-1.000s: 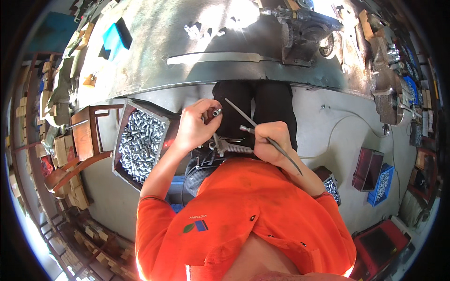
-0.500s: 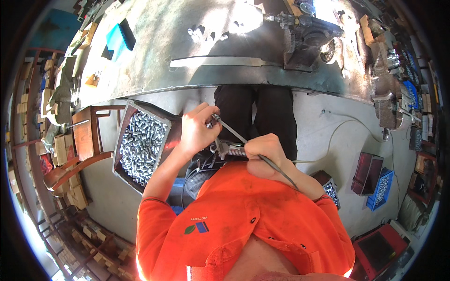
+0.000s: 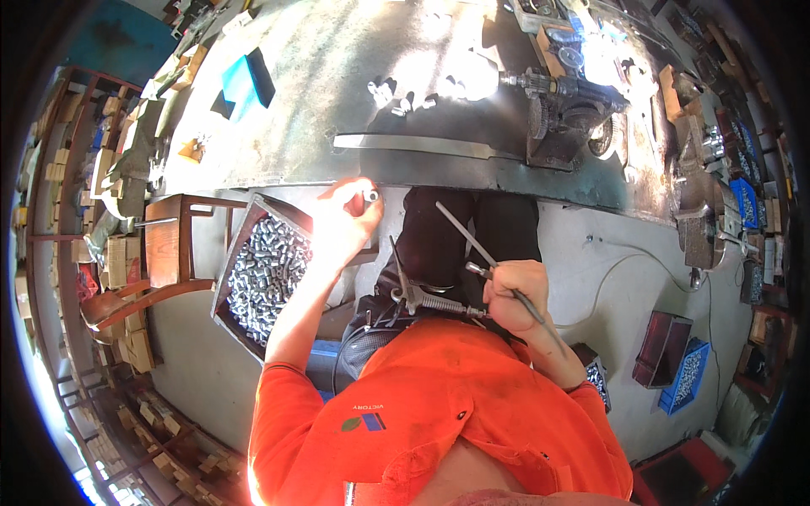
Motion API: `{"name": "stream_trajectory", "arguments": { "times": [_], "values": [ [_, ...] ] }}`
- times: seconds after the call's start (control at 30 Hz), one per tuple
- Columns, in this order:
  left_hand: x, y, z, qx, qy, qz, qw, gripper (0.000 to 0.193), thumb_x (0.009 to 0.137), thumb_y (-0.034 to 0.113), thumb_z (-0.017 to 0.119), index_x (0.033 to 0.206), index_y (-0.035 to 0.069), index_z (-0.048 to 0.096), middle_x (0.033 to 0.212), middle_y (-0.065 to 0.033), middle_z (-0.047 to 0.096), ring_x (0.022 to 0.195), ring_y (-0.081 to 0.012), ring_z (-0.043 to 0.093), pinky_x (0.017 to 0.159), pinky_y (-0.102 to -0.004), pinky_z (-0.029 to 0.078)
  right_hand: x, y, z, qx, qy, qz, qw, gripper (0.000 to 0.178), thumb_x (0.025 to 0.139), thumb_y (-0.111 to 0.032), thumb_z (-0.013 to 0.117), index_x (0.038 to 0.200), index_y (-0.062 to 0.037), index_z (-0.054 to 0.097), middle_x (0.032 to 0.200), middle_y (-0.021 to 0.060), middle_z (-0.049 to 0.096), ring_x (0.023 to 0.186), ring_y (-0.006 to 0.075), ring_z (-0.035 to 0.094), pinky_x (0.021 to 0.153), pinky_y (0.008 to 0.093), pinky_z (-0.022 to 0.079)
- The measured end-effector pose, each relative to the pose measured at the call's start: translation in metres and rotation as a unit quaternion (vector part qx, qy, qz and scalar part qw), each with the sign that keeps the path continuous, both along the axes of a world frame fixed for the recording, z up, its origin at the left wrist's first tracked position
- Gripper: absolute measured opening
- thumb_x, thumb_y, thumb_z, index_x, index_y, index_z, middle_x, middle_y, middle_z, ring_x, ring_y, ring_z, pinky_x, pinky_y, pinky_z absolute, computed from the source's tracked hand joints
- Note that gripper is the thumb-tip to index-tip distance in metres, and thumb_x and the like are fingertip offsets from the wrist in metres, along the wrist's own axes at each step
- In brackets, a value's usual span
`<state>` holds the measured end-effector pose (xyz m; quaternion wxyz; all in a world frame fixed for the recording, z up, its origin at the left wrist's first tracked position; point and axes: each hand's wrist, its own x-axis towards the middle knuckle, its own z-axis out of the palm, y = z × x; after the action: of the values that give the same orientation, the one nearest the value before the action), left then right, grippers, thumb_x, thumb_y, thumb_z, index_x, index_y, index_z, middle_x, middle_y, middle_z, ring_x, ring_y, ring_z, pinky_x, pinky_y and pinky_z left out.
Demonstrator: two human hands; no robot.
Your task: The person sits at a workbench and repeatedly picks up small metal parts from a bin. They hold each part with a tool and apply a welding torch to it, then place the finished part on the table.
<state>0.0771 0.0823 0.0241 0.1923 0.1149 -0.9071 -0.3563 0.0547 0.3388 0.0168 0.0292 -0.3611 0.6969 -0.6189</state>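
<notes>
We pinched a small metal fitting (image 3: 370,196) in our left hand (image 3: 341,223) at ten o'clock, seemingly to expose its open end, and gripped a thin rod (image 3: 462,226) plus a metal piece (image 3: 476,270) in our right hand (image 3: 516,295) at four, parts bin (image 3: 239,341) at nine, likely for reach.

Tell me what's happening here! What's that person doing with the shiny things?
Someone in an orange shirt is at a workbench. Their left hand holds a small metal cylinder. Their right hand grips a thin rod; its tip is apart from the cylinder. Beside them, on their left, a box holds lots of shiny metal pieces.
</notes>
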Motion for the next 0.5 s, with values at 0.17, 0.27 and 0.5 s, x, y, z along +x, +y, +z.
{"name": "stream_trajectory", "arguments": {
  "times": [0.17,0.27,0.5],
  "values": [
    [-0.006,-0.012,-0.006,0.120,0.010,0.020,0.993,0.011,0.074,0.003,0.068,0.085,0.003,0.066,0.075,-0.0018,0.060,0.060,-0.0055,0.050,0.055,-0.0214,0.042,0.009,0.004,-0.011,-0.003,-0.093,0.028,0.995,0.020,0.058,0.008,0.043,0.051,-0.0039,0.028,0.044,0.0032,0.032,0.037,0.0122,0.041,0.038,0.0261,0.039],
    [-0.013,-0.025,-0.025,0.129,0.035,0.014,0.991,0.012,0.074,0.004,0.068,0.086,0.003,0.066,0.070,-0.0008,0.060,0.058,-0.0054,0.050,0.054,-0.0217,0.042,0.012,0.001,-0.008,-0.009,-0.133,0.055,0.990,0.019,0.057,0.007,0.042,0.051,-0.0037,0.029,0.045,0.0032,0.033,0.037,0.0119,0.041,0.039,0.0258,0.040],
    [-0.071,-0.056,-0.030,-0.015,0.029,-0.028,0.999,0.021,0.069,0.002,0.061,0.089,0.004,0.066,0.072,-0.0108,0.062,0.061,-0.0198,0.060,0.058,-0.0322,0.049,0.012,0.002,-0.013,-0.008,-0.148,0.029,0.989,0.018,0.057,0.009,0.043,0.051,-0.0040,0.032,0.045,0.0045,0.033,0.040,0.0098,0.036,0.039,0.0253,0.032]
  ]
}}
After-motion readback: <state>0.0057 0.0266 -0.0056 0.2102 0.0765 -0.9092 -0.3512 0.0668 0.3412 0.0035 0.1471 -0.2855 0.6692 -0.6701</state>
